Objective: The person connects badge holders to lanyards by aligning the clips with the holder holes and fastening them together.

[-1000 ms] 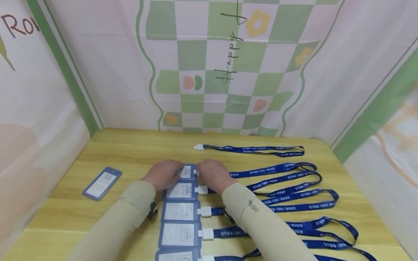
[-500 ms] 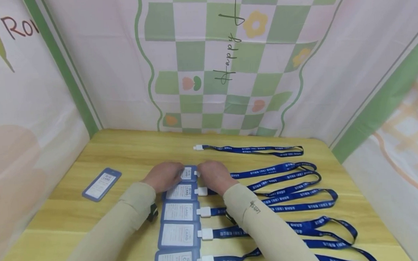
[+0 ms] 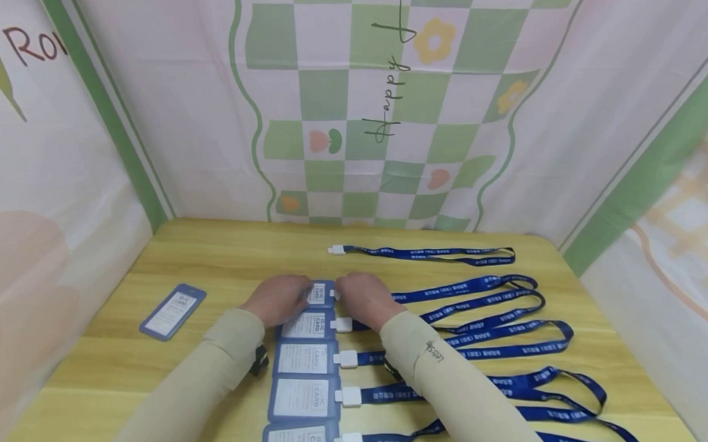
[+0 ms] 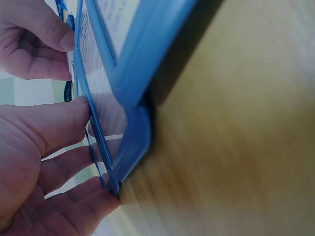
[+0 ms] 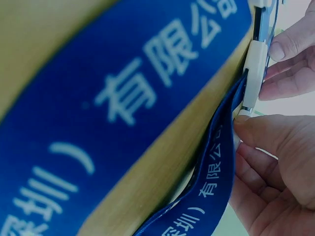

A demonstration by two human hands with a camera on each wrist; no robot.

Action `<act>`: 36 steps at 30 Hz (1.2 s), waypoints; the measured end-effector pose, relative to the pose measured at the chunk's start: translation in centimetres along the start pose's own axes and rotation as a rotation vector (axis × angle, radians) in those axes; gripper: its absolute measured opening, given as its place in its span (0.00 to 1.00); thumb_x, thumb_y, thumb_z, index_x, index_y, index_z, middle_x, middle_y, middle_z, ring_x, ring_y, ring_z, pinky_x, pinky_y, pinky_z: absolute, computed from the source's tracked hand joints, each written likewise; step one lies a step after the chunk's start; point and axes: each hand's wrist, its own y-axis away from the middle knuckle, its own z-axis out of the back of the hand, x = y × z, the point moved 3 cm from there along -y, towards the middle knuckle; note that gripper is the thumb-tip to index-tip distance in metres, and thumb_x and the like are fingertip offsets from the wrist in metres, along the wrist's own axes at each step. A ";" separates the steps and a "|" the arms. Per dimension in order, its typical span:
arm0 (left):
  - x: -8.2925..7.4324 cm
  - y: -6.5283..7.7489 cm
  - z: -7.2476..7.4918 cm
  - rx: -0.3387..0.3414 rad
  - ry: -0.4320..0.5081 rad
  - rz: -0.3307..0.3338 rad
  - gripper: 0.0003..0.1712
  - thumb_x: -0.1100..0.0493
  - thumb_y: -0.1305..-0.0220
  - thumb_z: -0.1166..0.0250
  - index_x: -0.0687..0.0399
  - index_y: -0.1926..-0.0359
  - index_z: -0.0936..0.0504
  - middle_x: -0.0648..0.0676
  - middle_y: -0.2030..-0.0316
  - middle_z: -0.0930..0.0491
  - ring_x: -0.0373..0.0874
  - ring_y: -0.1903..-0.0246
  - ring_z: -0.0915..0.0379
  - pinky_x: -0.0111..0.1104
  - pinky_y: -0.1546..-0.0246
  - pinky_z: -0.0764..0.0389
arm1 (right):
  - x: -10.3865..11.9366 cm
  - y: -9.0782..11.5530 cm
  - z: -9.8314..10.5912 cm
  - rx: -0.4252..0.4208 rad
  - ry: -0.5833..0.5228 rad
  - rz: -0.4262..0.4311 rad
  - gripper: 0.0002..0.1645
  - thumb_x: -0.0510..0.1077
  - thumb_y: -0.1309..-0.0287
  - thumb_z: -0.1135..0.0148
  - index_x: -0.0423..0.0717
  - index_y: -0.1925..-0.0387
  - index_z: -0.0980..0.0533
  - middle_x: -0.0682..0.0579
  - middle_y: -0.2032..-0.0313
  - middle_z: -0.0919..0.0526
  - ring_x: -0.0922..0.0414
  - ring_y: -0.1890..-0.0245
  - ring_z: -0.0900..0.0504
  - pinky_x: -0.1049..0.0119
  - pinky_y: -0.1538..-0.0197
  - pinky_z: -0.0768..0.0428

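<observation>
My left hand (image 3: 279, 299) holds a blue-framed ID card holder (image 3: 319, 293), the farthest in a column of several, with thumb and fingers at its left end. In the left wrist view, the thumb and fingertips lie along the edges of clear card holders. My right hand (image 3: 366, 295) is just right of that holder and pinches the white clip (image 3: 334, 293) of a blue lanyard (image 3: 452, 288). Most of this clip is hidden by the fingers. In the right wrist view, another white clip (image 5: 254, 73) with printed blue strap stands beside the right thumb.
Below lie several card holders (image 3: 303, 358), with white-clipped lanyards (image 3: 516, 332) stretching right. A loose card holder (image 3: 173, 311) is at the left. Farther back, a separate lanyard (image 3: 432, 252) lies across the wooden table (image 3: 242, 242), near the patterned cloth wall (image 3: 380, 147).
Both hands stay at the farthest card holder and its clip. Hands and holder show only a very slight shift; nothing has been let go.
</observation>
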 end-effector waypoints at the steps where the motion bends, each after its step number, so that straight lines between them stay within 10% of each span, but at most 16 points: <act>1: 0.0 0.0 0.0 0.001 -0.002 0.002 0.22 0.57 0.30 0.32 0.53 0.37 0.19 0.57 0.42 0.15 0.53 0.41 0.19 0.49 0.34 0.20 | 0.0 0.0 0.0 0.001 -0.002 -0.002 0.09 0.44 0.29 0.36 0.53 0.51 0.16 0.54 0.59 0.12 0.58 0.58 0.15 0.61 0.49 0.12; 36: 0.0 -0.1 0.0 0.020 0.011 0.021 0.22 0.56 0.28 0.34 0.54 0.36 0.19 0.58 0.40 0.16 0.55 0.41 0.19 0.50 0.34 0.20 | -1.1 -1.0 0.8 0.029 -0.127 -0.015 0.14 0.49 0.26 0.40 0.53 0.45 0.16 0.53 0.51 0.11 0.54 0.50 0.14 0.56 0.43 0.14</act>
